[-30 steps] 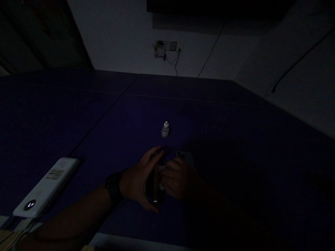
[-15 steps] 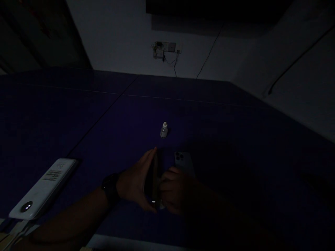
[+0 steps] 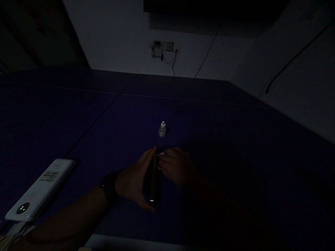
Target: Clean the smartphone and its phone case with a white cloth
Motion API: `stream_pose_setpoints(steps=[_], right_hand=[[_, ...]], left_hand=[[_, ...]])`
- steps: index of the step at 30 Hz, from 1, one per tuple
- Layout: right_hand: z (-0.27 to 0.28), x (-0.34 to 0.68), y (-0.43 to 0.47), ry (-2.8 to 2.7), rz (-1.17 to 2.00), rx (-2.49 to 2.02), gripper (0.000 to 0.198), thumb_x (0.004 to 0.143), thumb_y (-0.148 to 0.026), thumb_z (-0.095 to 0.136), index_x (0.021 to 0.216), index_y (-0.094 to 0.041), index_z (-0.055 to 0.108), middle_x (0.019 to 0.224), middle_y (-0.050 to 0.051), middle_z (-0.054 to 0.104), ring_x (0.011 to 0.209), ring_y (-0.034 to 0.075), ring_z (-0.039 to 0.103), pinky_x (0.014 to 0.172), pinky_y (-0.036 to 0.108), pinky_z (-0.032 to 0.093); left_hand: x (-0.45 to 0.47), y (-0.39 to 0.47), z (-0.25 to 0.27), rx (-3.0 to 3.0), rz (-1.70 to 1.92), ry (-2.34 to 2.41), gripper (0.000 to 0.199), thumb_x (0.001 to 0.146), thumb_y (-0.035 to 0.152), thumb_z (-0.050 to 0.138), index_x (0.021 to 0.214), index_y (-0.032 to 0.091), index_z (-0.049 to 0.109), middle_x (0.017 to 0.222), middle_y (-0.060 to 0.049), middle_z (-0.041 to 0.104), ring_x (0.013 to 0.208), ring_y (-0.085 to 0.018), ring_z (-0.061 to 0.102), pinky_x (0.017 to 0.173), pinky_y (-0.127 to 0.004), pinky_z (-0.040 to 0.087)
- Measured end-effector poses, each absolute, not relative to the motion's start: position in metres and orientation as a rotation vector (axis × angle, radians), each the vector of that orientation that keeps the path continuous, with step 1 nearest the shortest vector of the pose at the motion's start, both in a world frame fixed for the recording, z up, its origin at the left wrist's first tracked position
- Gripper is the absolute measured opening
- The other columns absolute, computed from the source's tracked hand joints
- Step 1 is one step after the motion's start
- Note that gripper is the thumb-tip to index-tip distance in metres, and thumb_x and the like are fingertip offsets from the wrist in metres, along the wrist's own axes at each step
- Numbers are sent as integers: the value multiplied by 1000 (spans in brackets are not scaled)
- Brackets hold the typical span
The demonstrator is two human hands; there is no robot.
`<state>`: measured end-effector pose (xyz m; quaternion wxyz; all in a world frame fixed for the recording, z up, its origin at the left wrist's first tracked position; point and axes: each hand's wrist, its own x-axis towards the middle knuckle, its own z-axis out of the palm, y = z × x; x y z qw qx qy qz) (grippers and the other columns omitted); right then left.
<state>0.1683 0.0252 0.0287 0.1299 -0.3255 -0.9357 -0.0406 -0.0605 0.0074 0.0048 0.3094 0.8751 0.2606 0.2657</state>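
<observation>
My left hand [image 3: 132,181], with a dark watch [image 3: 109,186] at the wrist, grips a phone [image 3: 153,177] standing on its long edge, fingers at the far end and thumb at the near end. On the phone's right side, my right hand [image 3: 175,167] is closed on a small white wipe [image 3: 163,153], pressed near the phone's far end. Most of the wipe is hidden by the fingers. A small clear bottle [image 3: 162,130] with a white cap and label stands upright just beyond both hands. Dim light hides much of the right forearm.
A white power bank [image 3: 42,188] with a lit round display and a plugged-in cable lies at the left on the dark blue tabletop [image 3: 125,129]. Wall sockets [image 3: 166,46] with cords are at the back. A seam runs across the table.
My right hand has slid away from me along the phone, from its near end to its far end. A second phone lying on the table is now mostly covered by that hand.
</observation>
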Motion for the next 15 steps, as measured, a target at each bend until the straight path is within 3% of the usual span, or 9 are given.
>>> stream_pose_setpoints(steps=[10, 15], right_hand=[[38, 171, 6, -2849, 144, -558, 9, 87, -22, 64, 79, -19, 66, 85, 0, 72, 88, 20, 56, 74, 36, 30], [45, 169, -17, -2900, 314, -446, 6, 87, -22, 63, 83, -22, 68, 84, -4, 73, 86, 18, 56, 74, 35, 32]], left_hand=[[-58, 10, 3, 2305, 732, 645, 174, 34, 69, 93, 158, 23, -19, 159, -23, 16, 143, -51, 26, 115, -65, 31], [-57, 10, 2, 2316, 763, 633, 174, 34, 71, 92, 158, 24, -20, 161, -21, 14, 143, -51, 24, 116, -66, 28]])
